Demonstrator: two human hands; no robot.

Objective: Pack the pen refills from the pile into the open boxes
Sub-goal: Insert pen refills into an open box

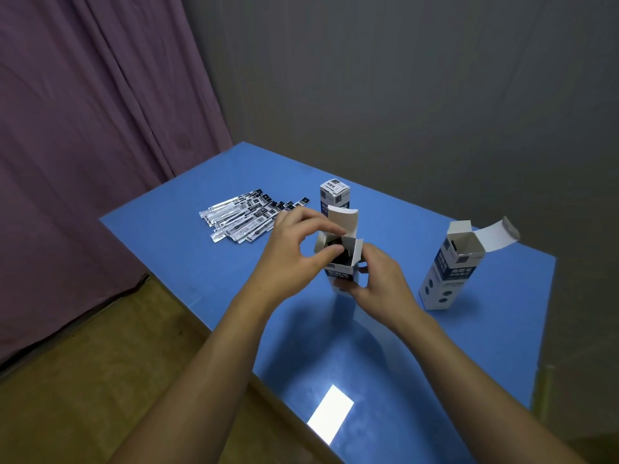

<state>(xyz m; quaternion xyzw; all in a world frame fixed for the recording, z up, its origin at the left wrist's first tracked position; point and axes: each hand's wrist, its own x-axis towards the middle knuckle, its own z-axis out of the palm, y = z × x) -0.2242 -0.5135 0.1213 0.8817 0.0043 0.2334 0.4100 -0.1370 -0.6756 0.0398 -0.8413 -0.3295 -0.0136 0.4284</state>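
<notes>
An open white-and-blue box [341, 274] stands upright in the middle of the blue table [207, 272], with dark refills showing inside its mouth. My right hand [378, 283] grips its lower body from the right. My left hand [294, 249] is at the box's top, thumb and fingers curled at the left side flap and the opening. A pile of wrapped pen refills [244, 216] lies flat behind my left hand. A second open box [449, 272] stands to the right, lid flap up.
A closed box [335, 195] stands just behind the one I hold. The table's near-left edge runs diagonally over a wooden floor [100, 380]. A purple curtain [83, 128] hangs left, a grey wall behind.
</notes>
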